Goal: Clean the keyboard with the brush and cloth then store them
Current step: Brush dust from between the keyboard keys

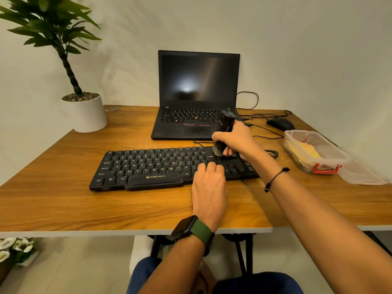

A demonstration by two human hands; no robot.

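Brushing the keyboard (169, 166), centre of frame, on the wooden worktop (63, 200). My right hand (235, 139) is wrapped round the black brush (222, 132), held upright so the pale bristles meet the keys at the keyboard's right end, near the navigation block. My left hand (209, 183) lies flat, fingers straight, on the keys at lower right; judged purpose: pinning the board against the brush strokes. The yellow cloth (307, 152) sits in the clear open container (331, 158) at right of frame, its lid (360, 172) alongside, presumably the storage spot. Behind: an open laptop (197, 96), screen dark, and a mouse (280, 123). Potted plant (82, 111) at upper left, plain pale wall.
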